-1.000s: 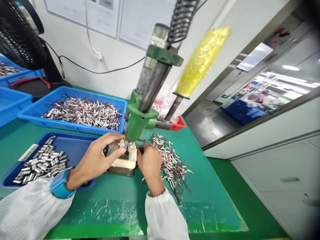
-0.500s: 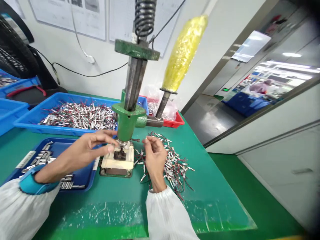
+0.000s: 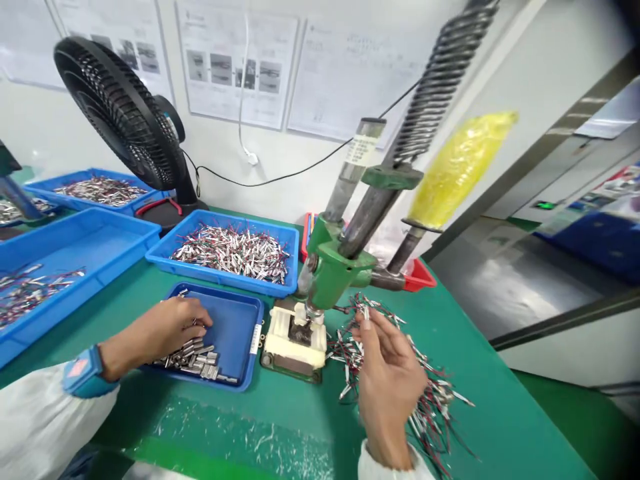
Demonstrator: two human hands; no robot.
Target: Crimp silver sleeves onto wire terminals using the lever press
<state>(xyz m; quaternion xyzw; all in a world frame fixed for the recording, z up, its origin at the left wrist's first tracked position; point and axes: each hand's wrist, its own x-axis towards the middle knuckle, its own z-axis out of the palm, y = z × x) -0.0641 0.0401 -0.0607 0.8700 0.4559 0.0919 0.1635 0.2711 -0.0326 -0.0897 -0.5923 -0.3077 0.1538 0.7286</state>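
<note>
My left hand point(image 3: 173, 330) reaches into a dark blue tray point(image 3: 240, 313), its fingers curled together just above a heap of short metal cylinders point(image 3: 200, 360). What lies between those fingertips, if anything, is hidden. Beside the green hand press point(image 3: 340, 267), my right hand point(image 3: 390, 373) pinches a small white-and-silver wired part point(image 3: 367, 313) between thumb and fingers. Under and around this hand spreads a loose pile of similar parts with red and black wires point(image 3: 430, 413). The press's cream-coloured base fixture point(image 3: 295, 340) stands between my two hands.
The press lever has a yellow wrapped handle point(image 3: 460, 173). Behind the tray, a blue bin point(image 3: 220, 277) holds many wired parts. Another blue bin point(image 3: 115, 250) stands at the left, near a black fan point(image 3: 120, 113). A red bin point(image 3: 420, 277) sits behind the press.
My left hand has left the press and moved left into the tray, its fingers closing. My right hand stays by the wired pile, still pinching. The view has swung left.
</note>
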